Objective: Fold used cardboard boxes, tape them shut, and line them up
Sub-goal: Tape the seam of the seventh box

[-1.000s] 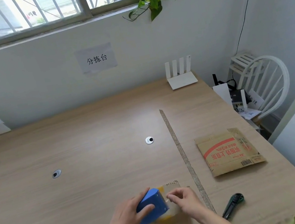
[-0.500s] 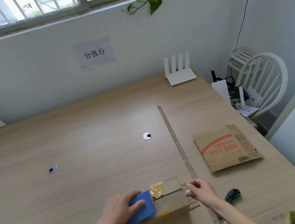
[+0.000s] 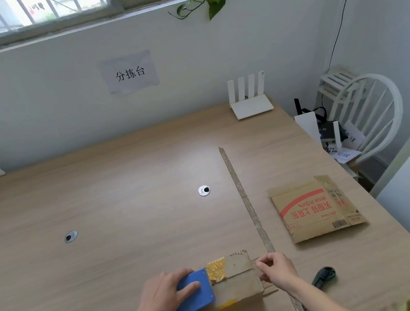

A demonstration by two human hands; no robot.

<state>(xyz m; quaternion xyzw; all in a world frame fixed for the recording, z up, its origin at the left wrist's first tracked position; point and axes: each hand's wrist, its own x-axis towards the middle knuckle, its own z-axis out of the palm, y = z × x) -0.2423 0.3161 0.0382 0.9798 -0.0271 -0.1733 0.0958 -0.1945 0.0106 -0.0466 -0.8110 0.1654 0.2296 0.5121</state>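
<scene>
At the table's near edge, the left hand (image 3: pixel 168 293) gripped a blue tape dispenser (image 3: pixel 193 298) on the small brown cardboard box (image 3: pixel 237 284); the right hand (image 3: pixel 277 270) pinched the tape end (barely visible). Taping underway; next, probably cutting.

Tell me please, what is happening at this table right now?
A person is taping a small cardboard box shut at the near edge of the wooden table. The left hand grips a blue tape dispenser at the box's left end. The right hand pinches at the box's right end. One flattened box lies to the right, not yet folded, and a utility knife lies close by.
</scene>
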